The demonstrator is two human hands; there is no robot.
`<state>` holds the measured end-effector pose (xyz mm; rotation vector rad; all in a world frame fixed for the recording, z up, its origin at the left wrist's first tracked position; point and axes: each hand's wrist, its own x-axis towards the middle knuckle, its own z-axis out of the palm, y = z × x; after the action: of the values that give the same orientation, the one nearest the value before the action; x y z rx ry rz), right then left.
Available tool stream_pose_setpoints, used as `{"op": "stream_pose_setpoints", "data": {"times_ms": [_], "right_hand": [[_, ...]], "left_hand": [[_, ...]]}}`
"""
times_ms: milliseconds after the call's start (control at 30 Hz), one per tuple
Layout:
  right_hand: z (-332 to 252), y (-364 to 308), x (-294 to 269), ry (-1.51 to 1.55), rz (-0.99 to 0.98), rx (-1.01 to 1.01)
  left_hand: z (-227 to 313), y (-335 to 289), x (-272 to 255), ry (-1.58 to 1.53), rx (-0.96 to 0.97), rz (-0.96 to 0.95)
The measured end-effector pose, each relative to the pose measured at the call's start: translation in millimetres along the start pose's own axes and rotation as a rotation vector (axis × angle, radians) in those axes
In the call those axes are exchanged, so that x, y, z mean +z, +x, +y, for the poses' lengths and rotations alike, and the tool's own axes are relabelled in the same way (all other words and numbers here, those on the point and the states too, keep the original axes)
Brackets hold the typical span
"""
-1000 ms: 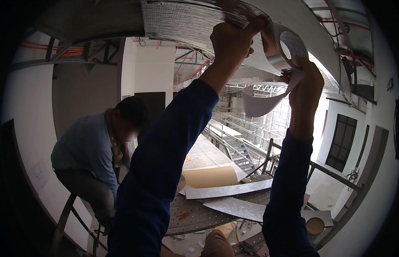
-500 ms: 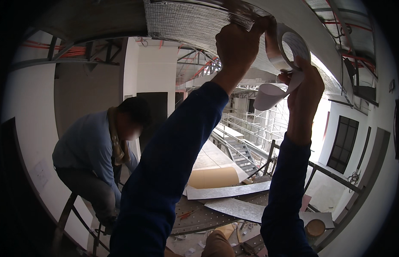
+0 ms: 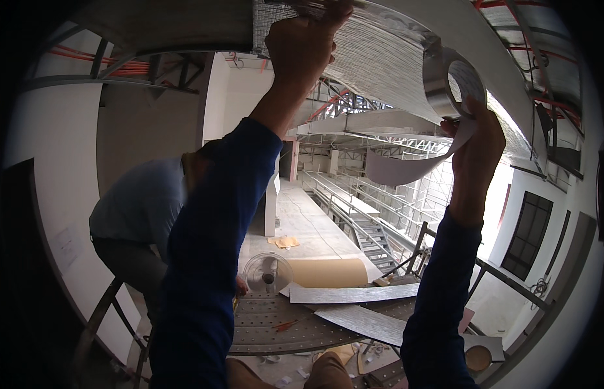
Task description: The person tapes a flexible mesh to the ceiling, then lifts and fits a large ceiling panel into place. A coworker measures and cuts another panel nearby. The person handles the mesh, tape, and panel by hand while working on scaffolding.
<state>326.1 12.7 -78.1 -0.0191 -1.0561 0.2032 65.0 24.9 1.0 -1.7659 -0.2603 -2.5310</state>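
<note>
In my right hand (image 3: 478, 146) is a roll of silver foil tape (image 3: 435, 87), gripped at its lower rim just under the shiny duct covering. A strip of white backing paper (image 3: 406, 172) hangs from the roll and curls out to the left. A stretch of foil tape (image 3: 396, 24) runs from the roll along the upper edge of the foil-faced insulation (image 3: 373, 72) overhead. Up at that edge, my left hand (image 3: 301, 48) presses with its fingers curled and thumb raised against the foil. Whether anything sits inside its fingers is hidden.
A perforated metal platform (image 3: 263, 321) below carries cut foil strips (image 3: 354, 294), a tan roll (image 3: 325, 273) and a clear tape roll (image 3: 267, 273). A co-worker (image 3: 136, 211) bends at the left. Railings (image 3: 509, 282) stand right; a stairway (image 3: 376, 241) descends beyond.
My left hand has slid left along the insulation edge, away from the tape roll. The backing paper has swung out straighter. The co-worker has bent lower, partly behind my left arm.
</note>
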Motion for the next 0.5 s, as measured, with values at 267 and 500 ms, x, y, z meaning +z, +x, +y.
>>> {"op": "stream_pose_setpoints", "data": {"times_ms": [267, 500], "right_hand": [[-3, 1, 0, -0.002, 0.018, -0.01], [-3, 2, -3, -0.033, -0.008, 0.0]], "left_hand": [[-10, 32, -61, -0.012, 0.049, 0.036], [-11, 37, -78, -0.047, 0.074, 0.009]]}}
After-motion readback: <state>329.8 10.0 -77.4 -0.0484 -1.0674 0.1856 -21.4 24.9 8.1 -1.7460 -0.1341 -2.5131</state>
